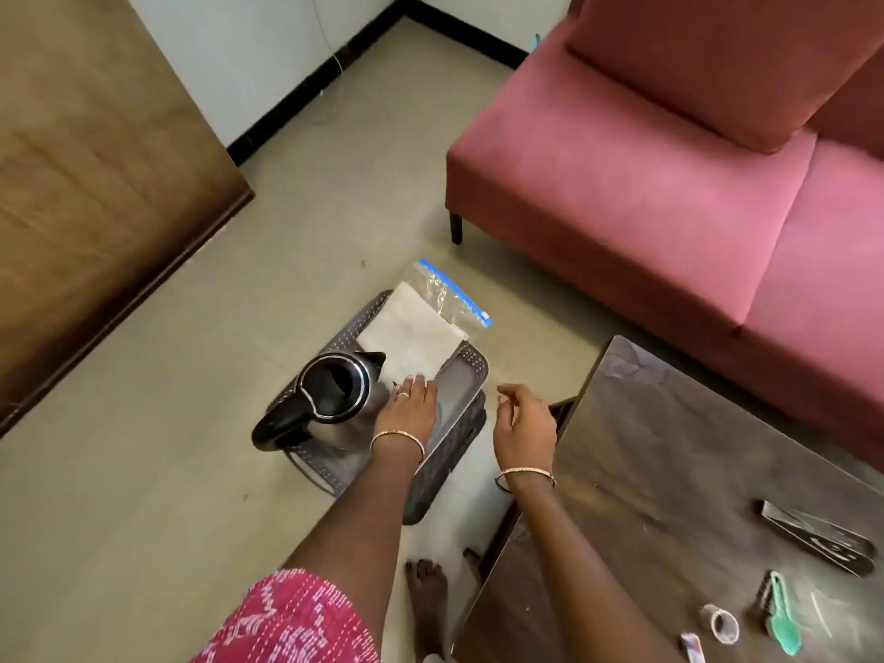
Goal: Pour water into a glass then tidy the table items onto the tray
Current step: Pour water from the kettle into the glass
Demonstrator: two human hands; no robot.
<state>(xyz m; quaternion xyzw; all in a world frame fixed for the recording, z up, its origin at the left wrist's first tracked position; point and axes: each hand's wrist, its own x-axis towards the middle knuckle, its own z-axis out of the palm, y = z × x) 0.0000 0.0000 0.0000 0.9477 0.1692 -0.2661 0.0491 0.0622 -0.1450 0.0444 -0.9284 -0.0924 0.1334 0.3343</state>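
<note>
Tray (457, 394) on a low stool (430, 490) beside the table (669, 471) carries the kettle (335, 399) and a zip bag (425, 323); the left grip (406, 409) lies flat on it, fingers straight; the right grip (524, 423) hovers loose, empty.

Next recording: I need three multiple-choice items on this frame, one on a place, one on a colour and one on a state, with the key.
1. Where does the kettle stand?
A on the sofa
B on the tray
C on the table

2. What colour is the seal strip of the bag?
A red
B blue
C green

3. What does the right hand hold?
A the kettle
B the bag
C nothing

Key:
1 B, the kettle stands on the tray's left part.
2 B, a blue strip runs along the bag's far edge.
3 C, its fingers hang loosely curled beside the tray.
</note>
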